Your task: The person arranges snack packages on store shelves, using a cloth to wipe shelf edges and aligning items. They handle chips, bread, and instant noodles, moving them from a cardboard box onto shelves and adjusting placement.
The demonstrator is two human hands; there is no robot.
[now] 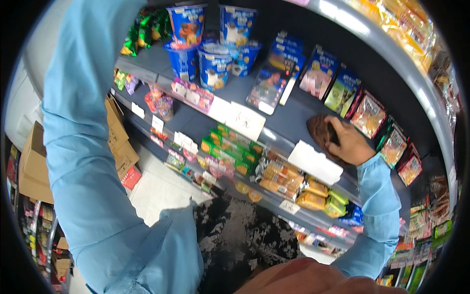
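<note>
My right hand (351, 142) is closed on a dark brown wadded cloth (319, 131), its fingers bent over the top. The cloth rests against the dark grey shelf (289, 125), just behind a white price label (315, 161) on the shelf's front edge. Beside that hand stand colourful snack packets (367, 115) in a row. My left arm, in a light blue sleeve (88, 117), reaches up past the upper edge, so the left hand is out of sight. The nearest goods to that arm are the green bags (144, 32) at the upper left.
Blue snack cups (215, 63) stand stacked on the same shelf, beside blue flat packs (274, 73). Lower shelves hold green boxes (232, 147) and yellow packages (313, 193). Cardboard boxes (36, 166) stand at the left. A curved upper shelf edge (362, 29) hangs overhead.
</note>
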